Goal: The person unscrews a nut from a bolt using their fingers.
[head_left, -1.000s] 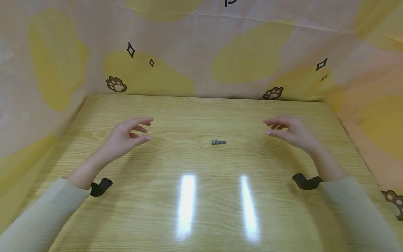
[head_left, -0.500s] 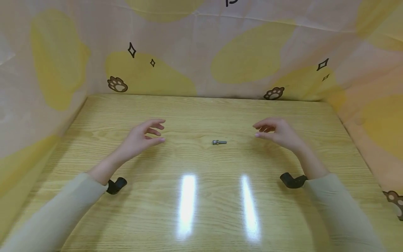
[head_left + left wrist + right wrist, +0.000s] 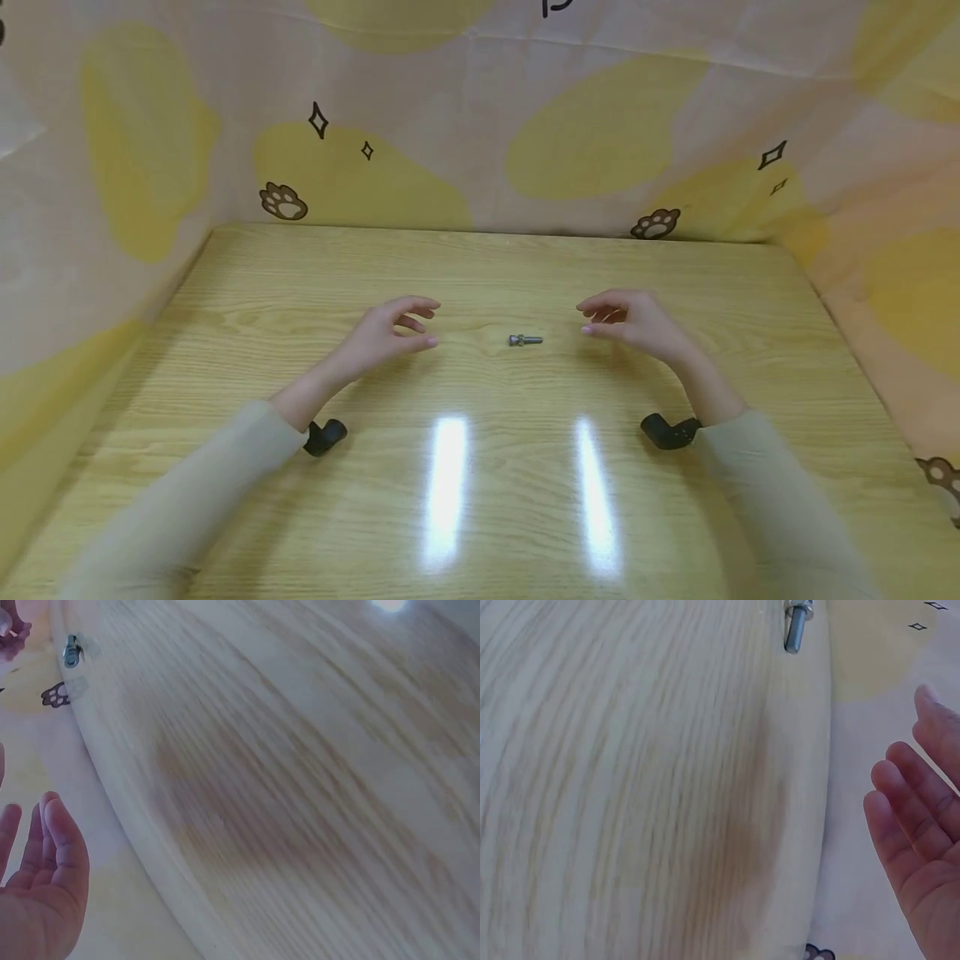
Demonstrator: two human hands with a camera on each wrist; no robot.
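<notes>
1. On the glossy yellowish wood-grain tabletop (image 3: 517,392), a small silvery metal bolt with a nut (image 3: 526,340) lies flat between both hands; this spot seemingly suits either;
2. bare left hand (image 3: 382,333), facing its head: fingers loosely bent, holding nothing;
3. bare right hand (image 3: 636,323), facing its shank: likewise relaxed, ungrasping.

Small screened-off work booth, indoors: a glossy wood-grain bench (image 3: 517,500) is closed in at the back and on both sides by creased printed cloth (image 3: 476,108), pale pinkish with large yellow patches (image 3: 600,125), brown paw prints (image 3: 282,202) and outlined diamond shapes (image 3: 318,121). Two long white reflections (image 3: 446,492) on the surface suggest strip lights overhead. Whether a lab, an office or a home lies beyond the cloth cannot be told
</notes>
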